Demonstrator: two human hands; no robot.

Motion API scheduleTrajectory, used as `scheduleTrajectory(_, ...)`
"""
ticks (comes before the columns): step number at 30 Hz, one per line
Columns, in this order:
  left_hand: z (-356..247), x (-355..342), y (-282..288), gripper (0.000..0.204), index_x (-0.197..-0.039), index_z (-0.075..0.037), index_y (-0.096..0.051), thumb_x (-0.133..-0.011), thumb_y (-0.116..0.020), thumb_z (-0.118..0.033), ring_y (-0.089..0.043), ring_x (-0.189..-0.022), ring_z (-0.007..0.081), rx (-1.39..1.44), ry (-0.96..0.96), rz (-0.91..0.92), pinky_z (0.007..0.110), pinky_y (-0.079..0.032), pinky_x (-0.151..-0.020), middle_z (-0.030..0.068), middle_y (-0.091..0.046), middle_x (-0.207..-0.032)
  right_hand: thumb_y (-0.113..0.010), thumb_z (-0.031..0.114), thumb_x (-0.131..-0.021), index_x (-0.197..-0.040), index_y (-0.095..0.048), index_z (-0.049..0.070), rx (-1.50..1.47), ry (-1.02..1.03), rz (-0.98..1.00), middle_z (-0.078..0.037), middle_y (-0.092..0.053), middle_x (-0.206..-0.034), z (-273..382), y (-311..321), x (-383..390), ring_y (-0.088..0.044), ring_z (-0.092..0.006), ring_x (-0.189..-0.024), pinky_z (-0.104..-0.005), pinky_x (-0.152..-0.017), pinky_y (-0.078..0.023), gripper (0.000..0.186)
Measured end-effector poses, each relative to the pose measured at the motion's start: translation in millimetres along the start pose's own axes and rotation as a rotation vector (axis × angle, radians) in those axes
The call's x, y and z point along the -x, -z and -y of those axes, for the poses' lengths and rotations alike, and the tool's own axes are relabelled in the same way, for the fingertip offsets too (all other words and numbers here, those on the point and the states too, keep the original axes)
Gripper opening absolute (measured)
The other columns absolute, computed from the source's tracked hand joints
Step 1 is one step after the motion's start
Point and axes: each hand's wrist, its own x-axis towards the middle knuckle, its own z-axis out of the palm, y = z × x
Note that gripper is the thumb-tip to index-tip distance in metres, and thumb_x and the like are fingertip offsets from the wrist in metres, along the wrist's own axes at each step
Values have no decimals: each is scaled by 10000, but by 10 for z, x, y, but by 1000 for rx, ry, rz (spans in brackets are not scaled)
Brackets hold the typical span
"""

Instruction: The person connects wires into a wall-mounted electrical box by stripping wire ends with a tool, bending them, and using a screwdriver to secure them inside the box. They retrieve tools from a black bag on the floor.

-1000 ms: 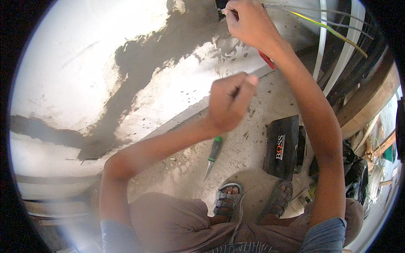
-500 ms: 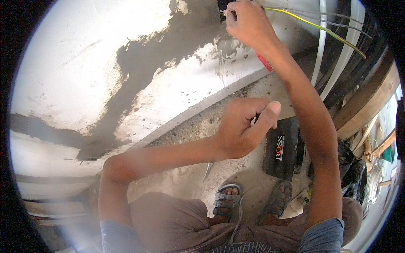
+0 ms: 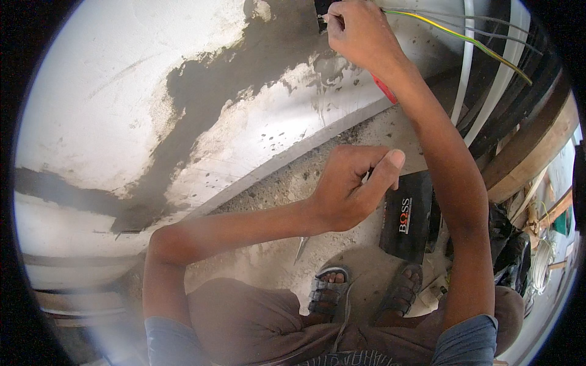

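Observation:
My left hand (image 3: 357,189) is curled into a fist in the middle of the view, thumb laid along the bent fingers; whatever it may hold is hidden. Up at the wall, my right hand (image 3: 365,35) has its fingers closed beside a dark box (image 3: 320,13) set in the plaster. What sits in those fingers is covered by the hand. A red strip (image 3: 384,89), perhaps a tool's handle, shows beside the right wrist. From behind this hand a yellow-green wire (image 3: 476,44) and grey wires (image 3: 488,22) run out to the right.
A black carton (image 3: 405,216) stands on the dusty floor before my sandalled feet. Close to it lies a thin metal pointed piece (image 3: 301,249). White pipes (image 3: 465,73), a curved wooden piece (image 3: 537,140), black plastic (image 3: 511,247) and coiled cable (image 3: 542,265) are at right.
My left hand has shifted very slightly, and its blur is gone. The wires sway a little to the right. My right hand stays at the box.

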Motion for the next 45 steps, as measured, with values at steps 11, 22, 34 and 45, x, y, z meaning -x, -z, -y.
scheduleTrajectory(11, 32, -4, 33, 519, -673, 2, -621, -1039, -453, -326, -472, -523, 92, 19, 36, 9, 279, -366, -494, 27, -544, -589, -577, 93, -805, -674, -615, -32, 21, -6, -3, -250, -597, -755, 55, 17, -6, -585, -433, -789, -501, -758, -465, 185)
scheduleTrajectory(22, 49, 1, 50, 541, -678, -7, -619, -1043, -439, -363, -460, -527, 80, 41, 59, -3, 268, -360, -497, 10, -520, -571, -575, 82, -806, -704, -619, -52, -32, -43, 25, -264, -599, -780, 106, 95, 14, -588, -442, -807, -505, -769, -467, 174)
scheduleTrajectory(34, 90, -11, 40, 550, -669, -10, -619, -1041, -435, -372, -480, -518, 87, 31, 58, 13, 274, -376, -493, 17, -530, -561, -573, 67, -792, -689, -621, -45, -49, -21, -10, -259, -591, -758, 82, 50, 11, -585, -439, -782, -498, -743, -469, 159)
scheduleTrajectory(45, 77, -57, -90, 544, -656, -13, -599, -1038, -441, -366, -484, -507, 102, -4, 116, 33, 295, -382, -493, 34, -515, -540, -580, 76, -801, -723, -647, -12, -243, -84, 55, -238, -609, -776, -78, 107, -24, -592, -426, -815, -475, -743, -472, 135)
